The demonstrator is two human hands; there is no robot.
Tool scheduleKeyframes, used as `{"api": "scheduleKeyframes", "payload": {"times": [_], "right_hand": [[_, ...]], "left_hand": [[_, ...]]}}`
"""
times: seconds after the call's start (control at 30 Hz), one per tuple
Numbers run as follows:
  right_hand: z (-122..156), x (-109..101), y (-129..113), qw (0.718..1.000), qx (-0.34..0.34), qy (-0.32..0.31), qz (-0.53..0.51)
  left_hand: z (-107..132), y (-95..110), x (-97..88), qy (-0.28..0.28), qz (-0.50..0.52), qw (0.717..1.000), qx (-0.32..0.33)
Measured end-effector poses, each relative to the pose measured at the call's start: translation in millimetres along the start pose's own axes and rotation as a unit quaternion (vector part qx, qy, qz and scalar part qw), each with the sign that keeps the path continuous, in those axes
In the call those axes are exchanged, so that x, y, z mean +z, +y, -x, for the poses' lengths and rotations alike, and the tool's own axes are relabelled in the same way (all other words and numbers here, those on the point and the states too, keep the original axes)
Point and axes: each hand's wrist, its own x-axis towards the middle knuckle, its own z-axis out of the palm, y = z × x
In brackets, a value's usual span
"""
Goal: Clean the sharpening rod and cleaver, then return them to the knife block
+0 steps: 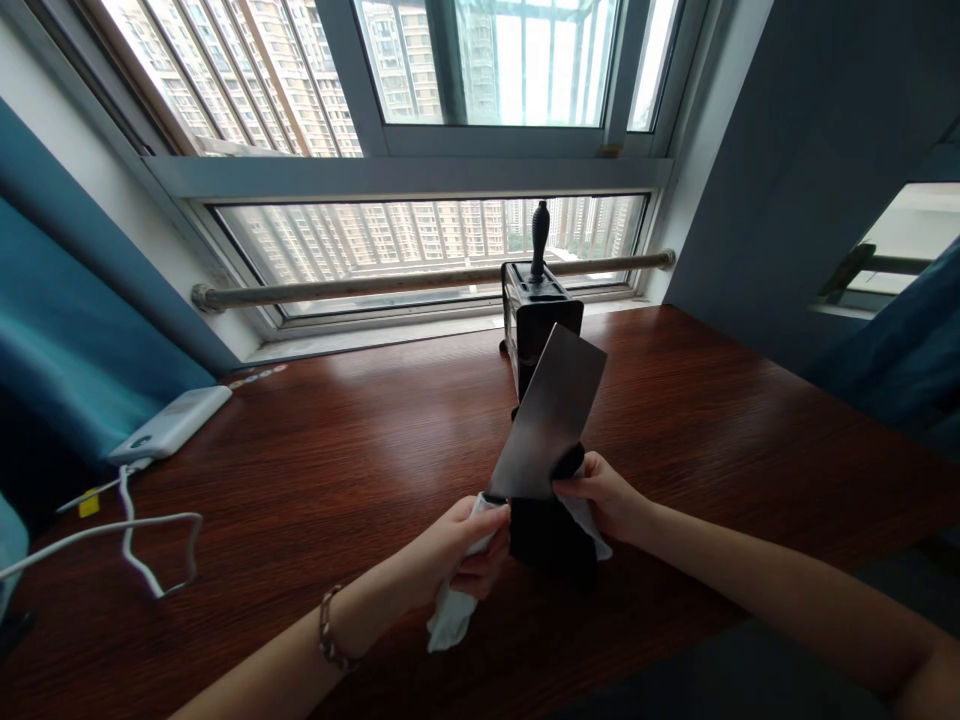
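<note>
A broad dark cleaver (553, 415) stands tilted above the wooden table (337, 450), its blade pointing up and to the right. My left hand (457, 555) is closed on a white cloth (450, 620) pressed against the blade's lower left corner. At the blade's lower right edge, my right hand (606, 495) grips where the black handle (551, 535) begins, and more white cloth shows under its fingers. The handle points down toward the table. Behind the blade is a dark knife block (534, 320) with one black handle (539, 235) sticking out of its top.
A white power bank (171, 422) lies at the table's left end, and its white cable (150, 545) loops over the wood. A metal rail (375, 285) runs along the window behind the table. Blue curtains hang at the left, and a grey wall stands at the right.
</note>
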Motion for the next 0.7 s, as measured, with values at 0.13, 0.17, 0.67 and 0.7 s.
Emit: {"api": "scheduleKeyframes", "payload": {"times": [0.13,0.17,0.67,0.7], "right_hand": [[-3.3,-1.1,-6.4,0.999,-0.025,0.038,-0.022],[-3.9,-1.5,-7.7,0.998,-0.028,0.043,-0.026],[-4.0,-2.0,1.6,1.0,0.0,0.0,-0.004],[-3.5,-1.3,3.6,1.0,0.014,-0.004,-0.002]], "left_hand": [[1.0,1.7,1.7,0.006,0.018,1.0,-0.013],[1.4,2.5,2.0,0.009,0.018,1.0,-0.017],[0.9,-2.7,0.9,-0.014,0.124,0.992,-0.01],[0.5,-2.9,0.6,-0.012,0.127,0.992,-0.008]]}}
